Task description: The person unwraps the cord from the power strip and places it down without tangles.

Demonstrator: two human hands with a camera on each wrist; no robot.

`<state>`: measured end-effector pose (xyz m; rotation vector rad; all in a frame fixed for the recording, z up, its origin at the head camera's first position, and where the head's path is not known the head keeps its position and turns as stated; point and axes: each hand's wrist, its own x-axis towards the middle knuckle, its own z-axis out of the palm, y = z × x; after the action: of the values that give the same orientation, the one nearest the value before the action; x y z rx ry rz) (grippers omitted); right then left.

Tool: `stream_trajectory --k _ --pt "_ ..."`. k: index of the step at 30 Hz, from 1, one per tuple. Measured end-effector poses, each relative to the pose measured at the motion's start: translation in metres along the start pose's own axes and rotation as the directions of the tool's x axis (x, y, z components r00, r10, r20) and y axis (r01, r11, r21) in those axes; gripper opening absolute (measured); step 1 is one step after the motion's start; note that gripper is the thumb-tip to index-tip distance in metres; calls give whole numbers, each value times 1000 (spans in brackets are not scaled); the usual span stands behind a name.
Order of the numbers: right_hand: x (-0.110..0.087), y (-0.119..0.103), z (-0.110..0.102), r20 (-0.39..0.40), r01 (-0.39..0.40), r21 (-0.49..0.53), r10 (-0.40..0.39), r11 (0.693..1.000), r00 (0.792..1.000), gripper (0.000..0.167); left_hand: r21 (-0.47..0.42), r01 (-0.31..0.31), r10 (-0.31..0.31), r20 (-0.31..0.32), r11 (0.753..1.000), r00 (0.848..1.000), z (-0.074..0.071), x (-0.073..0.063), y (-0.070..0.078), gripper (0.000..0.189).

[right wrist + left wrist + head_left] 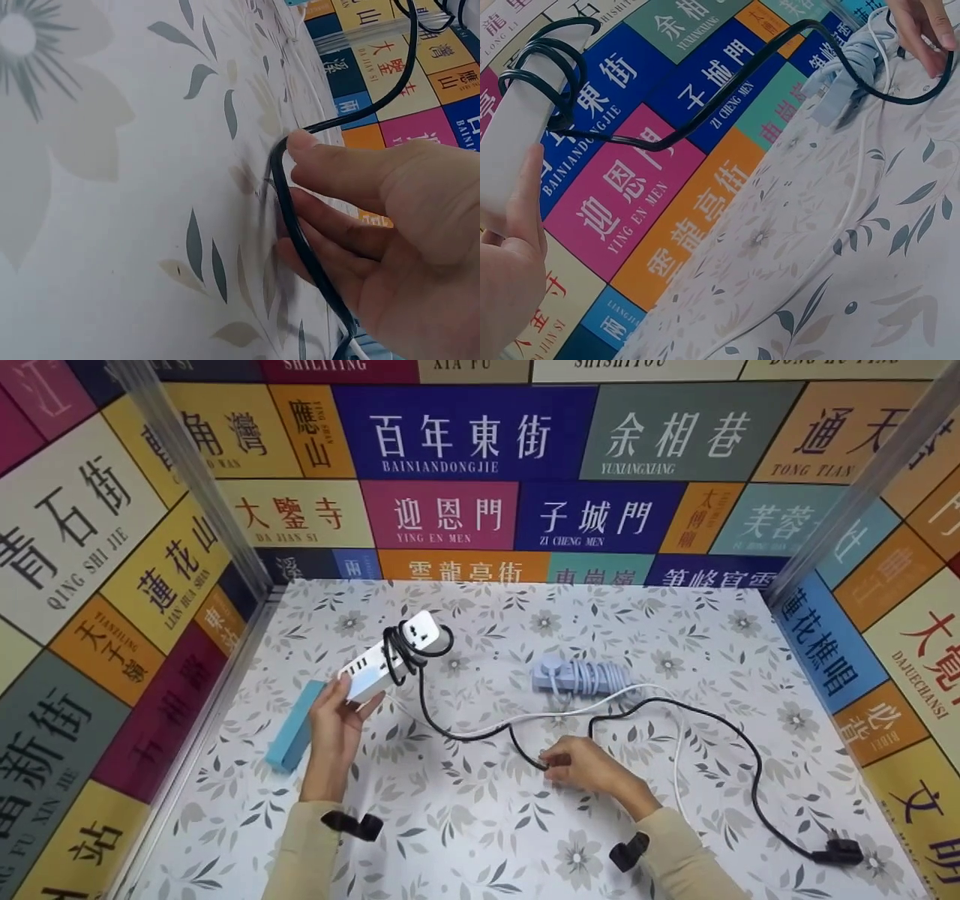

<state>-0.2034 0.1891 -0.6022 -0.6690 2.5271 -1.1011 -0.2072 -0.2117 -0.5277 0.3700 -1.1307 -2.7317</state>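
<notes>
A white power strip (367, 679) is tilted up in my left hand (335, 731), which grips its near end. Black cord (465, 738) is looped several times round the strip's far end. From there it runs to the right, past my right hand (589, 769), and ends in a black plug (841, 852) lying on the table. In the right wrist view, the thumb and curled fingers (337, 169) of my right hand hold the cord (300, 240) loosely between them. The strip's underside is hidden in the head view.
A pale blue-violet power strip (544, 681), wrapped in its own cord, lies at the middle right. White cord (679, 769) crosses the patterned table (465, 825). A light blue bar-shaped object (291, 731) lies left of my left hand. Sign-covered walls (465, 431) stand round the table.
</notes>
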Motion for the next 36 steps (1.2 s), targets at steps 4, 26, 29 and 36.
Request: stream_trajectory --k 4,26,29,36 --pt "4 -7 5 -85 54 20 -52 998 995 30 6 -2 2 3 1000 1000 0 0 -1 19" --pt "43 -42 18 -219 285 -35 -286 958 933 61 27 4 -4 5 1000 1000 0 -1 -1 20" --pt "44 -44 20 -171 305 -96 -318 947 933 60 26 4 -5 17 1000 1000 0 -2 -2 20" --pt "46 -51 13 -195 476 -164 -502 864 843 23 22 -1 0 30 1000 1000 1 -3 -4 19"
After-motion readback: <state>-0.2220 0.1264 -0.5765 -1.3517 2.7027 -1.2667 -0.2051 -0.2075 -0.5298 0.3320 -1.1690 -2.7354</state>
